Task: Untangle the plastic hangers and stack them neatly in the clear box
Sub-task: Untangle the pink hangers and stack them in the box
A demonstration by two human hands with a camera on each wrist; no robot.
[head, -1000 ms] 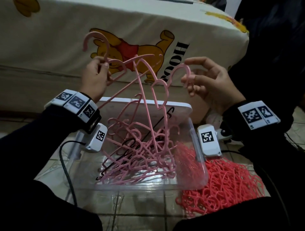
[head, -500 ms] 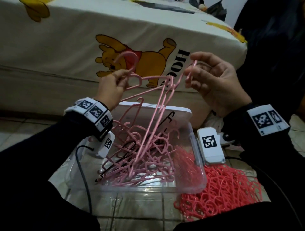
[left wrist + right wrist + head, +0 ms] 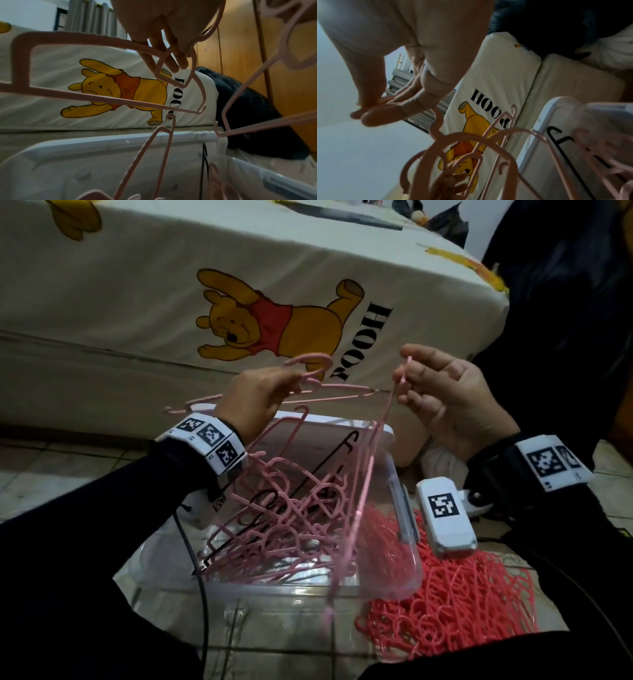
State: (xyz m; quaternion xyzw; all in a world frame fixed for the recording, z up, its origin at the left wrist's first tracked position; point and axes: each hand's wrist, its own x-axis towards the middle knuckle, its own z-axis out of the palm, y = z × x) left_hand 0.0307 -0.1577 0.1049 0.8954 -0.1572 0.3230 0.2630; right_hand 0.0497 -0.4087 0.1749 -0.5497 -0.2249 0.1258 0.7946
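Left hand (image 3: pixel 255 398) pinches a pink hanger (image 3: pixel 329 392) by its neck, held flat above the clear box (image 3: pixel 406 546). Pink tangle (image 3: pixel 274 529) fills the box; one black hanger (image 3: pixel 329 463) among it. Right hand (image 3: pixel 445 395) pinches a second hanger's (image 3: pixel 373 474) end, which dangles into the box. Red pile (image 3: pixel 455 611) on floor, right. Judged light, stiff, springy, snag-prone: grip at neck.

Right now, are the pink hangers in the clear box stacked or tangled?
Tangled: the pink hangers lie crisscrossed at mixed angles in the clear box, hooks interlocked.
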